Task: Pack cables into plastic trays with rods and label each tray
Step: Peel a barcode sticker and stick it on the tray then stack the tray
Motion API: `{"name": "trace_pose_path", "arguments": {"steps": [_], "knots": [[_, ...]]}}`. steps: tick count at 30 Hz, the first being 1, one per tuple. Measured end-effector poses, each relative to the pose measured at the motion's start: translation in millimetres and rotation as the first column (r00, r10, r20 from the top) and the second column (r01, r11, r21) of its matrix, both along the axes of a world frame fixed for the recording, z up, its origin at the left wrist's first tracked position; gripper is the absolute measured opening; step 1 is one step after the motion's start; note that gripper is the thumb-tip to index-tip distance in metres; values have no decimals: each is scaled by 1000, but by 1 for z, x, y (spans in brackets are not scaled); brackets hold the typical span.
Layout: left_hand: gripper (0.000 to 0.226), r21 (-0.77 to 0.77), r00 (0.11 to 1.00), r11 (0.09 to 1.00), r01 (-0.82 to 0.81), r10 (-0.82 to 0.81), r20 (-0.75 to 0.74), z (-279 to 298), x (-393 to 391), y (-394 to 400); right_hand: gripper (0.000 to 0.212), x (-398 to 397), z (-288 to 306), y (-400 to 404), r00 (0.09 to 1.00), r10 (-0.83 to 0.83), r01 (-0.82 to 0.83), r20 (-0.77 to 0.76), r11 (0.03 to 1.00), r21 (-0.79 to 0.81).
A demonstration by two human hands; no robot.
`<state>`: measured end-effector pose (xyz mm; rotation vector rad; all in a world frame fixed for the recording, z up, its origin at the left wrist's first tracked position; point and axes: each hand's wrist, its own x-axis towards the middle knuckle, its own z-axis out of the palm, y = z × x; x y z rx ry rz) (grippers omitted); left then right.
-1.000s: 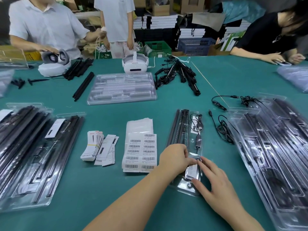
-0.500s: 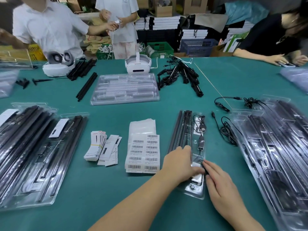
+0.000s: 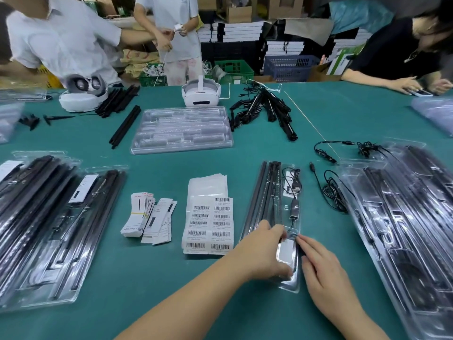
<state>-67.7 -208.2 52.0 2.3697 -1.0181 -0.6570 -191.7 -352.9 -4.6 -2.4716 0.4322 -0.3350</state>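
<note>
A narrow clear tray (image 3: 291,287) lies in front of me, holding black rods (image 3: 266,192) on its left side and a coiled black cable (image 3: 294,207) on its right. A white label (image 3: 286,251) lies flat on the tray's near end. My left hand (image 3: 259,251) rests over that end, fingertips at the label's top and thumb at its bottom. My right hand (image 3: 323,273) lies beside it, with straight fingers touching the label's right edge. A sheet of barcode labels (image 3: 208,224) sits just left of the tray.
Packed trays (image 3: 49,229) lie at the left and more trays (image 3: 404,229) at the right. Paper cards (image 3: 139,214), loose cables (image 3: 331,192), an empty tray (image 3: 181,128), loose rods (image 3: 264,109) and a white headset (image 3: 201,94) sit on the green table. People work along the far edge.
The label went from held between both hands to lying flat on the tray's near end. My right hand has slid from over the label to its right edge.
</note>
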Motion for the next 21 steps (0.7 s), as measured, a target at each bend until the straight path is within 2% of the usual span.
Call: {"name": "trace_pose_path", "arguments": {"steps": [2,4,6,8,11,15,18,20,21], "knots": [[57,-79,997,995,-67,63,-48,4,2,5,44,-1,1,1,1000,8,-8,-5,1000,-7],[45,-129,978,970,-208,207,-21,10,12,8,54,-2,2,3,999,33,-33,-1,999,-41],[44,-60,948,949,-308,312,67,16,26,11,54,-3,1,5,999,37,-35,18,997,-68],[47,64,941,944,-325,316,123,19,36,13,51,-3,0,5,999,21,-18,34,997,-76],[50,137,950,941,-309,298,98,21,47,11,53,-2,1,4,999,25,-24,21,996,-84],[58,41,921,924,-379,381,-81,21,54,9,51,-2,4,5,999,26,-25,21,998,-56],[63,-58,825,860,-507,465,-321,23,57,9,47,-3,9,5,999,-22,21,43,999,28],[51,-134,730,802,-582,443,-521,28,54,8,41,-2,14,3,995,-31,20,92,993,120],[41,-183,711,787,-589,397,-581,31,51,7,35,-2,17,3,993,-29,11,111,987,162]]}}
